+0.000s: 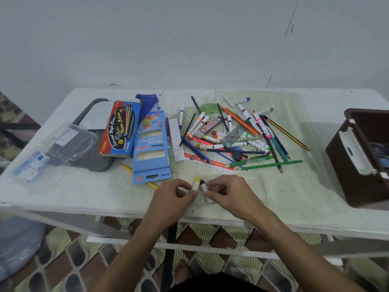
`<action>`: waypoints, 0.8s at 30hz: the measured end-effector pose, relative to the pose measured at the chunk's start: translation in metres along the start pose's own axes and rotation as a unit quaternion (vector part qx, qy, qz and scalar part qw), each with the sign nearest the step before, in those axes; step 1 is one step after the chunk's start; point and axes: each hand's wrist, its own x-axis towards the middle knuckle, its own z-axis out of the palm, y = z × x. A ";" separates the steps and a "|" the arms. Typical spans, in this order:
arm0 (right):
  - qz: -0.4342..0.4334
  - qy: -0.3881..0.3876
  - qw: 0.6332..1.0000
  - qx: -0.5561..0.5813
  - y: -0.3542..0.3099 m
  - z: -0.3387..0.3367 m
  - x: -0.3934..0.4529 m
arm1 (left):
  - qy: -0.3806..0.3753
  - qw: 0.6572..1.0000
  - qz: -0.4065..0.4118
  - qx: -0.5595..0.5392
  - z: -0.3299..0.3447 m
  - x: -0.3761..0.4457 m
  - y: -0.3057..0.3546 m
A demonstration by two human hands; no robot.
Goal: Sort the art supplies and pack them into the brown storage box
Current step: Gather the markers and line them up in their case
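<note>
Pinching noted: yellow-capped marker held by left hand, black-capped marker by right hand, bodies white, above counter.

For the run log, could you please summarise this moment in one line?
left hand: yellow-capped marker | right hand: black-capped marker | brown box: table's right

Tabletop: a white surface, stained green and speckled with paint, is seen across the middle of the view.
Wall: a pale grey wall is seen behind the tabletop, marked by a thin dark crack at the upper right.
Floor: brown and cream patterned tiles are seen below the tabletop, between its white frame bars.
Stool: a blurred grey-blue round seat is seen at the lower left, beside the tabletop.
</note>
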 end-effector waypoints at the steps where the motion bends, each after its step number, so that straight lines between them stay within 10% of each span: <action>1: -0.009 -0.007 1.000 -0.007 0.000 0.000 0.000 | 0.000 1.000 0.002 0.001 0.000 0.000 0.000; 24: -0.059 -0.014 0.996 -0.061 0.004 0.001 0.005 | -0.002 0.999 0.038 0.004 0.004 0.008 0.000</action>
